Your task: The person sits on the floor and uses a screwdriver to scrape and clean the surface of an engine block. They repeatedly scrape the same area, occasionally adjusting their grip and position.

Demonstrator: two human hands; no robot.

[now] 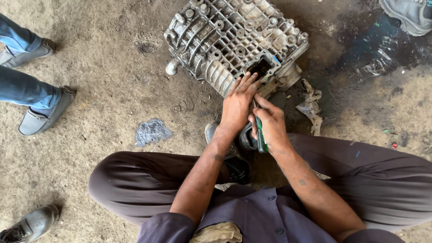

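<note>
I had my right hand (270, 123) wrapped tight around a screwdriver (260, 132) with a green handle, fingers closed on it, the handle sticking out below my fist toward my lap. The metal shaft ran up out of the grip toward the near edge of a grimy metal casting (225, 40), a ribbed block full of round bosses and channels lying flat on the dirt floor (112, 90). I could not make out the tip itself, since my other hand covered it.

My left hand (237, 105) lay just beside the grip, touching the right one, palm down and fingers stretched flat and together, holding nothing. Its fingertips (248, 80) pressed on the casting right below a dark square opening (260, 67) in the block's near corner.

Past the grip to its right, a crumpled rag (310, 105) lay beside the casting, near a dark oily stain (382, 49). Under both wrists my shoes (238, 135) showed between my bent knees. Well away to the left of the grip stood another person's grey shoes (42, 112), and a silvery patch (152, 131) marked the ground between them and my knee.
</note>
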